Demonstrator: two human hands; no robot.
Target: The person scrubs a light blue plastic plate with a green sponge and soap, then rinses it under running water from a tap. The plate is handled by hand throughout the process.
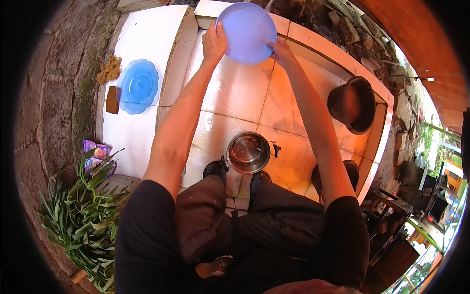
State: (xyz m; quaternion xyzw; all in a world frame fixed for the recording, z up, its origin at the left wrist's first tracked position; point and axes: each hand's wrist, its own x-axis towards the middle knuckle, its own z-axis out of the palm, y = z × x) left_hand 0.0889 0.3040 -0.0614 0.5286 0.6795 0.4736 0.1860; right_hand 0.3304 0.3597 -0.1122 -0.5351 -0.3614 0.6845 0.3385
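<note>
A round blue-violet plastic plate (246,33) is held out at the top of the view, over the far edge of a tiled basin. My left hand (214,41) grips its left rim, and my right hand (280,51) grips its lower right rim. Below, a metal pot (249,152) with a black side handle stands on the wet tiles between my feet. On the white ledge at the left lies a scalloped blue plate (138,86), beside a tangled yellowish scrubber (109,70) and a brown block (112,100).
A dark bucket (351,104) is at the basin's right side, with another dark container (351,174) partly behind my right arm. Purple packets (98,156) and leafy green stalks (82,220) lie at the left. A raised tiled rim (323,46) borders the basin, with stones beyond.
</note>
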